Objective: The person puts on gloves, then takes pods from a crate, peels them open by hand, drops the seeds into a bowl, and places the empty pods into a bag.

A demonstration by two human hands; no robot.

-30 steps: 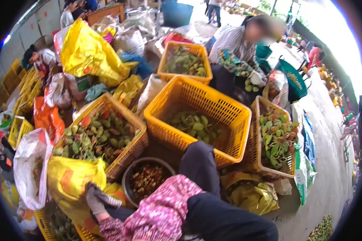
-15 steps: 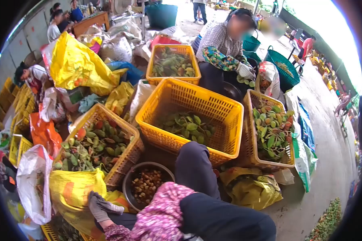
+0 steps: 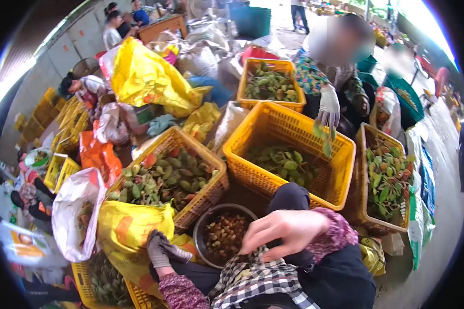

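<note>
My left hand [image 3: 166, 251], in a grey glove, rests near my lap beside a yellow plastic bag [image 3: 134, 226]. Its fingers are curled in, and what they may hold is hidden. My right hand [image 3: 286, 232] is bare and slightly blurred, over my lap. Thumb and fingers come together on a bunched fold of black-and-white checkered cloth [image 3: 263, 280]. Between the hands stands a metal bowl [image 3: 198, 239] with small brown pieces [image 3: 224, 234] in it. Behind it is a yellow crate [image 3: 219, 188] of green and reddish fruit-like pieces [image 3: 165, 177].
A large yellow crate [image 3: 294, 126] with green leafy pieces is ahead. A co-worker's gloved hand [image 3: 329, 105] holds green pieces above it. More filled crates stand at the right [image 3: 363, 201] and back [image 3: 270, 105]. A white sack [image 3: 77, 216] lies left.
My view has turned left. My right hand has come into sight above the lap, at the checkered cloth. The co-worker's gloved hand has reached over the large crate with green pieces.
</note>
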